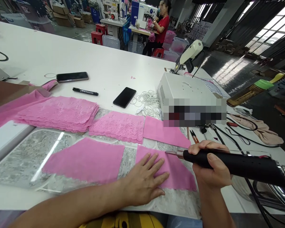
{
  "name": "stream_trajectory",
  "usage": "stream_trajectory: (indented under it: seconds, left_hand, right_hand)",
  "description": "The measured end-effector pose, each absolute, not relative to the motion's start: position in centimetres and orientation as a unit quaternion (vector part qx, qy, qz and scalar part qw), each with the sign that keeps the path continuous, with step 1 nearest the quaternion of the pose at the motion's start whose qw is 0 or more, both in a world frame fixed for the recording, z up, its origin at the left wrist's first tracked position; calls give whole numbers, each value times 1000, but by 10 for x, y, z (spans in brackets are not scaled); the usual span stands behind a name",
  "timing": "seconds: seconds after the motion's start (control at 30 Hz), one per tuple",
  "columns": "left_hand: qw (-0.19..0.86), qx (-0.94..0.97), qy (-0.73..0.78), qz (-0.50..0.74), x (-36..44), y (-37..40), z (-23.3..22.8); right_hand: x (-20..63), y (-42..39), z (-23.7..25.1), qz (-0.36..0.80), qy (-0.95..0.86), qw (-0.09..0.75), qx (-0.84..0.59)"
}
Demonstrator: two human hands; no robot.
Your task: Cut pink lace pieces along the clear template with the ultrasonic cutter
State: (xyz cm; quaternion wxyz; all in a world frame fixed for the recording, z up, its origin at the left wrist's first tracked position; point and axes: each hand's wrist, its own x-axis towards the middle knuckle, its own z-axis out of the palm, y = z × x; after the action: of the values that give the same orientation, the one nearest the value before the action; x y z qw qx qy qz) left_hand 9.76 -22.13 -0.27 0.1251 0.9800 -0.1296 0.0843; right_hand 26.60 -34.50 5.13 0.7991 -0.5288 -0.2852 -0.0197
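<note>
My left hand (147,180) lies flat with its fingers spread, pressing on a pink fabric piece (180,177) at the front right of a grey marbled board (128,164). My right hand (211,164) is wrapped round a black hand-held cutter (247,166). Its thin metal tip points left and meets the top edge of that fabric, close to my left fingertips. To the left lies a second pink panel (87,161) with a scalloped lower edge. Behind are a pink lace stack (118,126), a plain pink piece (165,131) and a larger lace stack (59,112).
A grey control box (187,88) stands at the back right, tangled white cord (148,101) beside it. Two phones (124,97) and a black marker (85,91) lie behind the fabric. Black cables (242,142) run at right. A person in red (162,27) sits at a sewing machine beyond.
</note>
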Motion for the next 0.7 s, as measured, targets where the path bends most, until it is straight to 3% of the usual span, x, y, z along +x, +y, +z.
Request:
stream_trajectory:
  seconds: [0.3,0.7]
  left_hand:
    - [115,977,-132,119,98,-220,-6]
    - [116,957,-199,175,83,-230,10]
  right_hand:
    - [263,-340,55,-32,-291,797,-528]
    - [263,-390,68,-68,-133,800,-581]
